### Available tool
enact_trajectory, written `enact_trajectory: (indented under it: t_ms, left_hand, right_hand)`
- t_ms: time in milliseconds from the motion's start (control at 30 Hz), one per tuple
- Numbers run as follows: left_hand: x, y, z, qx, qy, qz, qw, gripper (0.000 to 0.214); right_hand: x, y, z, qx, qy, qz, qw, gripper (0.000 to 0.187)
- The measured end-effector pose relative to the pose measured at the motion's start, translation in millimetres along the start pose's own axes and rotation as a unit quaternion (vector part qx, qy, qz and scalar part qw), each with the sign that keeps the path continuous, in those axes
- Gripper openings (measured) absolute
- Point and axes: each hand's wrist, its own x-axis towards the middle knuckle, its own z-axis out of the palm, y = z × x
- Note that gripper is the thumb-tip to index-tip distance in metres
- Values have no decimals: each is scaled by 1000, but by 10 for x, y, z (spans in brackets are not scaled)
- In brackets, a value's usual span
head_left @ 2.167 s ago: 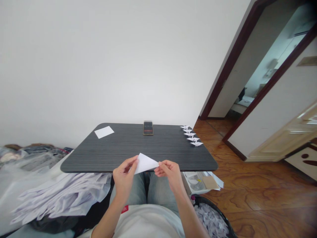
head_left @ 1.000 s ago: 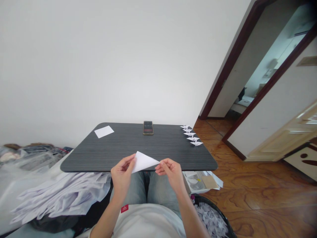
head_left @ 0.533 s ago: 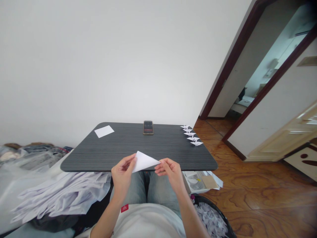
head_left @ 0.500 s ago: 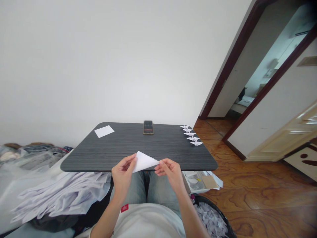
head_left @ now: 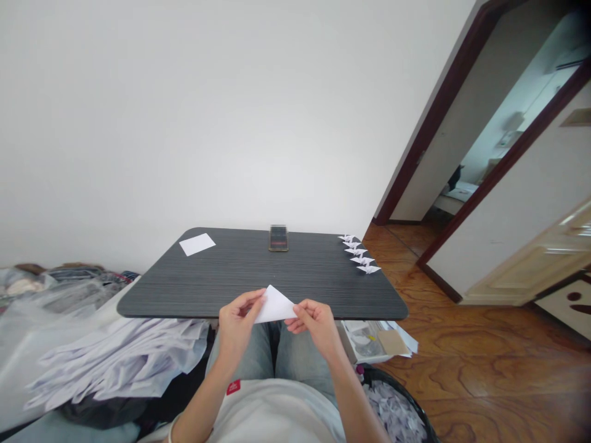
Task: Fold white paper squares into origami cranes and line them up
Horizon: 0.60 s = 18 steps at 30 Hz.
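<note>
The left hand and right hand are narrowly pinching a white folded paper triangle at 12 o'clock, above the near edge of a dark grey wood-grain rounded table, with white paper origami cranes lining up toward 2 o'clock.

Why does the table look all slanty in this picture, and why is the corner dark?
In the head view, the wide lens bends things: the dark door frame leans hard and the dark table narrows toward the wall. The light is soft, with no sharp shadows on the white wall. The white paper triangle looks fairly clear, while the top right corner fades dark, likely from the lens.
</note>
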Motion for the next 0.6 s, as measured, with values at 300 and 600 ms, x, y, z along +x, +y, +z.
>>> enact_trajectory:
  t_ms: [300, 600]
  left_hand:
    - [2, 50, -11, -125, -20, -44, 991, 51]
    - [-53, 109, 81, -234, -44, -146, 960, 51]
  right_hand:
    - [-17, 1, 58, 34, 61, -42, 997, 31]
    - [-46, 88, 205, 63, 78, -48, 994, 29]
